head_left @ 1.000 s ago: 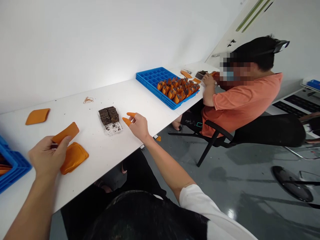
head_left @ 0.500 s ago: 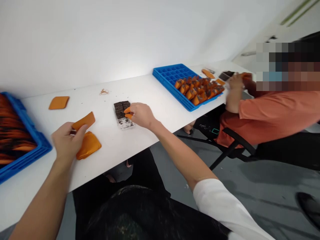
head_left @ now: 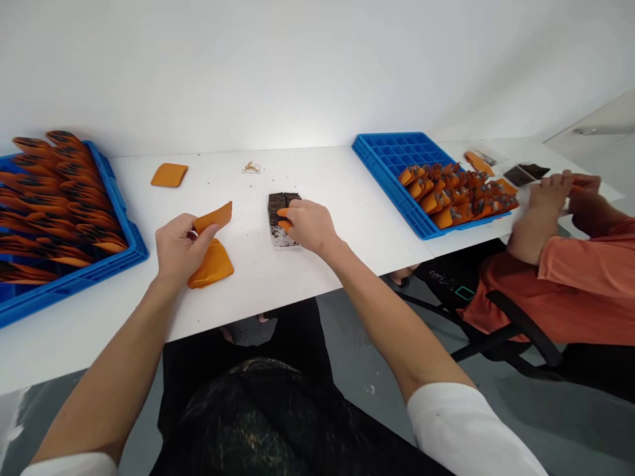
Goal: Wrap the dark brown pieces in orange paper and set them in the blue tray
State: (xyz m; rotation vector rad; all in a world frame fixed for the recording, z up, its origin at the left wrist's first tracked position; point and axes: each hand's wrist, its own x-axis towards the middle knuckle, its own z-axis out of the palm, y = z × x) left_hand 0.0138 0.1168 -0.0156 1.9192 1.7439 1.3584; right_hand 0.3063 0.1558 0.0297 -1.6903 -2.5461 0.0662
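My left hand [head_left: 179, 246] pinches an orange pouch [head_left: 214, 217] by its near end, between thumb and fingers. Just below it, a small pile of orange pouches [head_left: 212, 266] lies on the table. My right hand [head_left: 311, 226] has orange covers on the thumb and a fingertip. Its fingers curl in a pinch at a clear tray [head_left: 284, 243] of dark brown strips [head_left: 278, 203]; what lies between the fingertips is too small to make out. Dark crumbs show in the near part of the tray.
On the left stands a blue crate [head_left: 136, 248] of upright orange pouches. A divided blue tray [head_left: 389, 188] at right holds filled pouches. One pouch [head_left: 169, 175] and some rubber bands [head_left: 251, 168] lie farther back. A co-worker's hands [head_left: 558, 188] work at far right.
The view has turned left, so the table's things appear farther right and more of the left crate shows. Both hands stay nearly in place, the left still holding its pouch.
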